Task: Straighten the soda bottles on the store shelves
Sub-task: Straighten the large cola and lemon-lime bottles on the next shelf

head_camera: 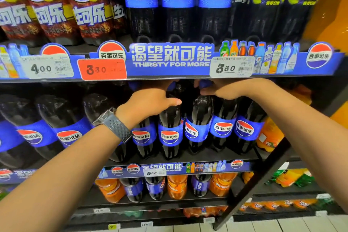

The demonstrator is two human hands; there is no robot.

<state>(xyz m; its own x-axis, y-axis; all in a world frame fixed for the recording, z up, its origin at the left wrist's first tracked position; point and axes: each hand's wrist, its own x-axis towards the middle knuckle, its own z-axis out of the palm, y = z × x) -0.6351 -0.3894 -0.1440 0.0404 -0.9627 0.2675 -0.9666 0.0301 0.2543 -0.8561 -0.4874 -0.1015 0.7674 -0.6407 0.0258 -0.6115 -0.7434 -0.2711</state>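
While both hands reach up under the price rail (169,73) onto the middle shelf (216,156), the left hand (150,100) curls its grip round the neck of a front-facing Pepsi bottle (170,118), and the right hand (220,89) closes round the blue-capped neck of the turned Pepsi bottle (198,117) just beside it. Both stand upright, long axes vertical — but the right one's logo faces leftward, so a twist about that axis looks due.

top shelf (169,76) carrying red-label bottles (56,15) at 10 o'clock, blue-label bottles (178,5) at 12, lime-label bottles (273,5) at 1, middle shelf (207,156) holding cola bottles (169,137) standing in a row through centre, orange bottle (269,135) sitting at 3, lower shelf (150,206) carrying mixed orange and cola bottles (177,186) at 6
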